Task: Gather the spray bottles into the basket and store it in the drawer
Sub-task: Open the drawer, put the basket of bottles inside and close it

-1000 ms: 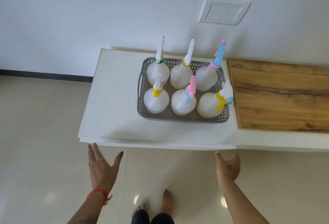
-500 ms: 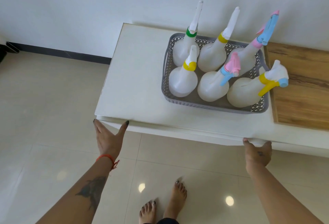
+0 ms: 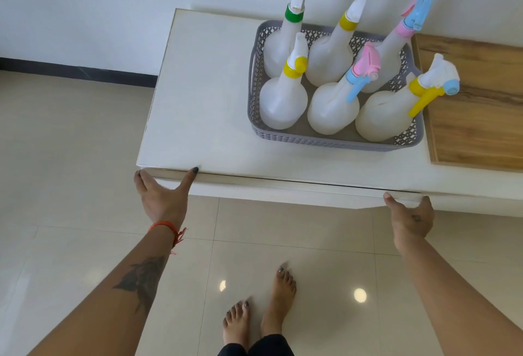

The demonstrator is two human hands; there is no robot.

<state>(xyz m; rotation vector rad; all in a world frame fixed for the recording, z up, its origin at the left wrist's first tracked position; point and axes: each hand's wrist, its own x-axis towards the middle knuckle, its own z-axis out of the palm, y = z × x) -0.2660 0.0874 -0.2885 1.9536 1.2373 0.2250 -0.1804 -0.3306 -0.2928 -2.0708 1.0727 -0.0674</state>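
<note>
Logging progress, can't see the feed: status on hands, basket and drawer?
Left hand and right hand both at the drawer front, fingers hidden underneath. Six spray bottles stand in basket on top. Drawer not open. Nothing in the way.

Six white spray bottles (image 3: 283, 103) stand up in a grey basket (image 3: 334, 140) with little holes in its sides. They make two rows of three. The back ones have a green ring, a yellow ring and a pink and blue top. The front ones have a yellow ring, a pink and blue top, and a yellow and blue top. The basket sits on the white top, up past the left hand (image 3: 162, 195) and right hand (image 3: 411, 219), nearer the right one. Both hands touch the front edge of the drawer (image 3: 283, 187)
</note>
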